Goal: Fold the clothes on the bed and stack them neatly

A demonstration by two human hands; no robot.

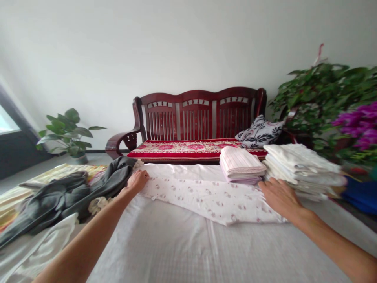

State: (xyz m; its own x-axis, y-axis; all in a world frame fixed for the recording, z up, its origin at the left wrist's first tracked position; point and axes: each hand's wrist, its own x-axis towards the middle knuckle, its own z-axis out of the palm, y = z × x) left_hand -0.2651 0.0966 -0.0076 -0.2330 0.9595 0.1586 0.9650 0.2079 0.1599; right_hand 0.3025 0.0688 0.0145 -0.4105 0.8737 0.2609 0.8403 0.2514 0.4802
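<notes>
A white cloth with small pink flowers (206,194) lies folded in a long strip across the pale bed sheet (182,243). My left hand (137,181) rests on the cloth's left end, its fingers curled onto the fabric. My right hand (279,196) lies flat and open on the cloth's right end. Just beyond my right hand sit a folded pink-striped stack (240,162) and a folded white stack (303,167).
A crumpled grey garment (67,194) and loose white cloths (44,239) lie at the left. Behind the bed stands a dark red wooden bench (194,118) with a red cushion and a patterned pillow (259,133). Potted plants (69,131) stand at left and right.
</notes>
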